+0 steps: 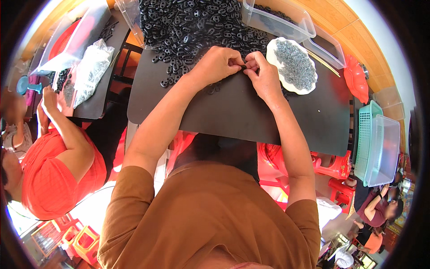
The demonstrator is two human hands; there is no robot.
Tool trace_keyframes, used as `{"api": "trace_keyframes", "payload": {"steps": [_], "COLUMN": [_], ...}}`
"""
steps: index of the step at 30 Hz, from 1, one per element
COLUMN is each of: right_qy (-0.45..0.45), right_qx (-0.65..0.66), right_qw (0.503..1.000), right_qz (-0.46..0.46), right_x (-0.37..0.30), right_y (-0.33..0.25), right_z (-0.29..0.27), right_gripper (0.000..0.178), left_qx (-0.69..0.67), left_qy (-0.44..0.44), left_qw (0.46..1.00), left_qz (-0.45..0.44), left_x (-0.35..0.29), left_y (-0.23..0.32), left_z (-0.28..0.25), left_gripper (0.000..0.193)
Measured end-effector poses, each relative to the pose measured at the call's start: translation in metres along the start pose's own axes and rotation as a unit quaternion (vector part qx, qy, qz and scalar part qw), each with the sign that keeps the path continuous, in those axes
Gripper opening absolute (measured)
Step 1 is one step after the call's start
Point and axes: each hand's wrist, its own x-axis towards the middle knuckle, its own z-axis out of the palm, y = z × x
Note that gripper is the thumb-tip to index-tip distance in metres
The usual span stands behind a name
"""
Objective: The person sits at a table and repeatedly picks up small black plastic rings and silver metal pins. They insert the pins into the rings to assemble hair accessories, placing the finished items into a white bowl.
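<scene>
My left hand and my right hand meet over the dark table, with thumbs and fingers pinched together. Between the fingertips shows a small black piece, mostly covered by the fingers. A large heap of black oval plastic pieces with two holes lies just beyond my hands, and some loose ones spread toward my left forearm. Close to my right hand is a white scalloped dish full of small grey metal pins or screws, too small to tell which.
Clear plastic bins stand along the far side. A red scalloped dish and a green basket are at the right. On the left, a person in red works at another table beside a plastic bag. Red stools stand behind.
</scene>
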Motion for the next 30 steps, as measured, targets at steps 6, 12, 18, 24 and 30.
{"api": "trace_keyframes", "payload": {"steps": [6, 12, 18, 24, 30], "right_qy": [0.015, -0.001, 0.014, 0.02, 0.02], "right_qx": [0.0, 0.021, 0.026, 0.044, 0.041], "right_qw": [1.0, 1.0, 0.999, 0.999, 0.999], "right_qz": [-0.009, 0.005, -0.013, 0.004, -0.005], "right_x": [0.0001, 0.0002, -0.0002, -0.002, -0.0028], "right_y": [0.0003, -0.0059, -0.0047, -0.0065, -0.004], "right_z": [0.0018, -0.001, 0.0011, 0.0036, 0.0042], "right_gripper": [0.026, 0.02, 0.013, 0.011, 0.009], "left_qx": [0.026, 0.023, 0.016, -0.012, 0.007], "left_qy": [0.003, 0.0, -0.003, -0.012, -0.019], "left_qw": [1.0, 1.0, 1.0, 1.0, 1.0], "left_qz": [0.011, 0.0, 0.013, -0.013, -0.009], "left_x": [0.0007, 0.0003, 0.0003, -0.0007, -0.0004], "left_y": [-0.0023, -0.0005, -0.0048, -0.0028, -0.0028], "left_z": [-0.0016, -0.0049, -0.0043, -0.0054, -0.0056], "left_gripper": [0.012, 0.011, 0.011, 0.01, 0.01]}}
